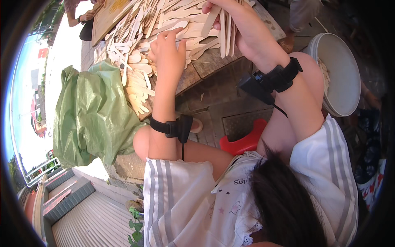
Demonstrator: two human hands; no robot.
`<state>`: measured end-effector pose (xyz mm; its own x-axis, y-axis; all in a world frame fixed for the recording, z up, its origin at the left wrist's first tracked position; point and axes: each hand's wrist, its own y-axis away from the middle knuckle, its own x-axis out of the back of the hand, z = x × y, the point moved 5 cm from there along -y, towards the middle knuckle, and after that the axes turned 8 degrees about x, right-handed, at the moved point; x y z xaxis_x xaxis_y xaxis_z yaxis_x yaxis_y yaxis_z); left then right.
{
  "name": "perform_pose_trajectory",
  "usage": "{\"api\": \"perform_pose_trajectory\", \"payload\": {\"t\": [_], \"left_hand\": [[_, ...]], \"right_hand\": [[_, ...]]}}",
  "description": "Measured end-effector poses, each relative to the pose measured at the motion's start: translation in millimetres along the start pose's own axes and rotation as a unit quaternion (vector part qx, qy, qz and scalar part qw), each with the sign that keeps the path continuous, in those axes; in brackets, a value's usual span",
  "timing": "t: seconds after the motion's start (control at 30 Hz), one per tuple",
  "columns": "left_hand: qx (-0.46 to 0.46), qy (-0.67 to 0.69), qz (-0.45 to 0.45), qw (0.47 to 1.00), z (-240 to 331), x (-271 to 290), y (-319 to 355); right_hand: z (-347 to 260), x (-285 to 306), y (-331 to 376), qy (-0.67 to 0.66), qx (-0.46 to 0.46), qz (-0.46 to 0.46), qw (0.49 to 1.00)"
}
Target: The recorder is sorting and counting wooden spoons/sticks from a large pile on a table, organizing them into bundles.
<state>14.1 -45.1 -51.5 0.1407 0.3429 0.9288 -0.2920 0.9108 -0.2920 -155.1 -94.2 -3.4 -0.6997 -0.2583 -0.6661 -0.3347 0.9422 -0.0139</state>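
Our left hand [168, 51] lies palm down on the heap of flat wooden spoons [140, 53], fingers bent and pressing on the pieces beneath, though we cannot tell whether any single one is pinched. Our right hand [224, 16] is closed around a bundle of wooden spoons [225, 33], held upright so that their ends hang below the fist, just above the heap. Both wrists carry black strapped devices [175, 127], the right one with a thin cable trailing from it.

The heap covers most of a worn wooden tabletop [214, 61], spilling toward its near left edge. Beside that edge sits a crumpled green plastic bag [92, 115], touching the lowest spoons. Under our right forearm a red plastic stool [242, 142] shows between our knees, standing on dark paving [218, 107]. To our right stands a round white basin [339, 76], with a few more wooden pieces showing at its left rim. At the top left another person's hand [85, 17] rests near the far corner of the table.
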Motion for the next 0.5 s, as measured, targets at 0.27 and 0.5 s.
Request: {"api": "perform_pose_trajectory", "payload": {"t": [0.27,0.5], "left_hand": [[-0.030,-0.058,-0.015,0.998,-6,-10,-7],[0.019,-0.088,-0.085,0.992,-24,-6,-4]], "right_hand": [[-13,5,1,0.038,0.012,-0.002,0.999],[-13,13,-9,-0.066,-0.008,0.010,0.998]]}}
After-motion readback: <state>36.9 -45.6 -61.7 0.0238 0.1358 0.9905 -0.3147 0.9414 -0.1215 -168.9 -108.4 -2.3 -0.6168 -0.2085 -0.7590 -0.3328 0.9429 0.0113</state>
